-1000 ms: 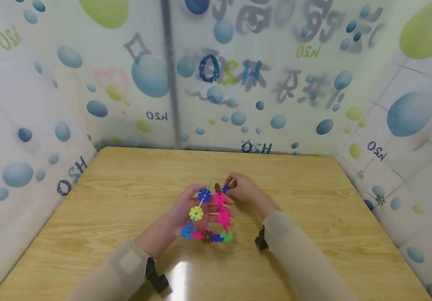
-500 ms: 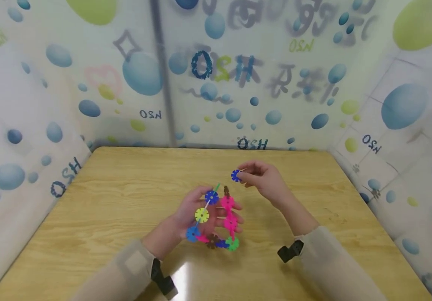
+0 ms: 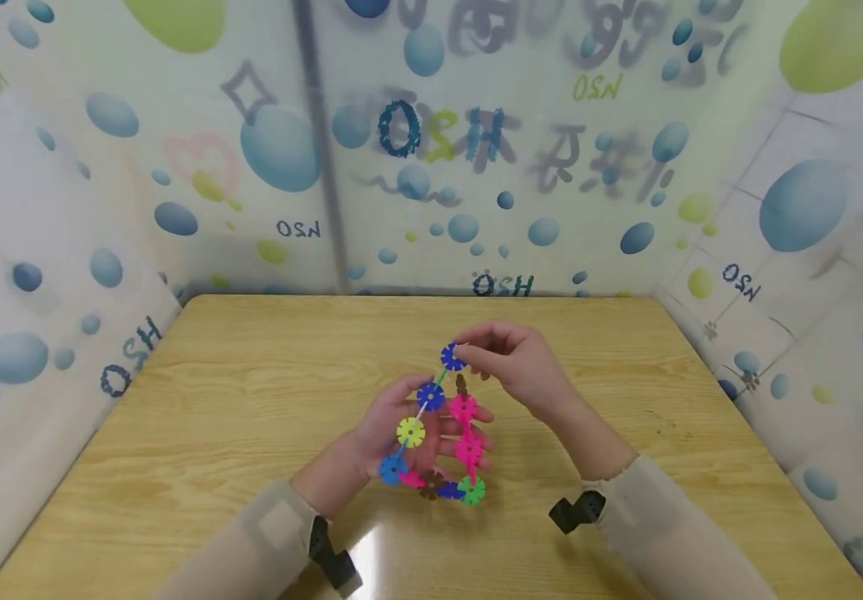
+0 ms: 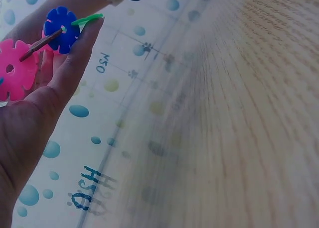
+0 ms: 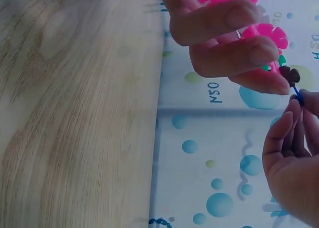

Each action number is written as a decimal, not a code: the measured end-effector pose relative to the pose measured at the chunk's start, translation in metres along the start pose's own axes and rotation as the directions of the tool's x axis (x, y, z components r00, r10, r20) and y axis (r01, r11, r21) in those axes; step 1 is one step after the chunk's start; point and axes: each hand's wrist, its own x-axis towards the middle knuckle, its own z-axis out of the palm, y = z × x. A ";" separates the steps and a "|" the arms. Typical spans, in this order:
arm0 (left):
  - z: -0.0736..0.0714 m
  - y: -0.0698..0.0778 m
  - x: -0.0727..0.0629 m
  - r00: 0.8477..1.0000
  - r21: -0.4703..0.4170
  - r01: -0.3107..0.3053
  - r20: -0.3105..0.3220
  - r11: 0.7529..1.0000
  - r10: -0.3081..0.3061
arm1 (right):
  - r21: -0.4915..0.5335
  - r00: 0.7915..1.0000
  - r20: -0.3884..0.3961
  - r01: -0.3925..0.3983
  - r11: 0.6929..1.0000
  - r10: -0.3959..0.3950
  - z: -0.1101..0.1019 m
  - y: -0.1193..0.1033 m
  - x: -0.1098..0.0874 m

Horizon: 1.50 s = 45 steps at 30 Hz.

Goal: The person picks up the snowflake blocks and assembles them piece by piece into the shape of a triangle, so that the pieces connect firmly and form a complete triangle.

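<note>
My left hand [image 3: 380, 425] is palm up above the table, holding a chain of notched plastic snowflake discs, its thumb close to a blue disc [image 3: 431, 397]. A yellow disc [image 3: 411, 432], pink discs [image 3: 469, 448] and a bright green disc [image 3: 471, 490] are among those in the bent chain. At one end a green disc [image 3: 442, 377] stands edge-on; a brown disc [image 3: 462, 384] ends the other. Between thumb and fingers, my right hand [image 3: 524, 367] pinches another blue disc [image 3: 449, 357] right at the green edge. In the left wrist view the thumb tip meets the green disc [image 4: 89, 19].
A wooden table [image 3: 251, 367] lies under both hands. Bubble-printed sheeting [image 3: 416, 233] rises along its back and both sides. Black wrist devices, one a dark block [image 3: 577, 511] on the right sleeve, hang below the cuffs.
My right hand first drew the blue disc away from the chain's brown end, up and right. Then it brought the disc left to the green disc. My left hand has shifted slightly right.
</note>
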 end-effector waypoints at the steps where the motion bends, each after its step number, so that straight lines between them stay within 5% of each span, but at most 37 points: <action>1: 0.000 0.000 0.000 1.000 0.000 -0.001 0.001 1.000 0.001 | -0.007 1.000 0.007 0.008 1.000 -0.008 0.000 -0.001 0.000; 18: 0.001 0.000 -0.002 1.000 0.021 -0.008 -0.029 1.000 0.009 | -0.085 0.999 0.023 0.040 0.996 -0.038 0.005 0.003 0.002; 23: 0.002 -0.001 -0.005 0.997 0.020 -0.013 -0.080 1.000 0.015 | -0.120 0.999 0.009 0.041 0.992 -0.040 0.004 0.006 0.003; 28: 0.002 -0.003 -0.002 0.986 0.040 -0.026 -0.166 0.999 0.033 | -0.150 1.000 0.007 0.030 0.988 -0.030 0.004 0.011 0.004; 34: 0.001 -0.006 0.001 0.953 0.158 -0.042 -0.292 0.986 0.087 | -0.125 1.000 0.018 0.015 0.992 -0.013 0.006 0.014 0.006; 45: 0.000 -0.007 0.000 0.948 0.193 -0.044 -0.301 0.980 0.102 | -0.063 0.998 -0.043 -0.038 0.997 0.035 0.006 0.015 0.007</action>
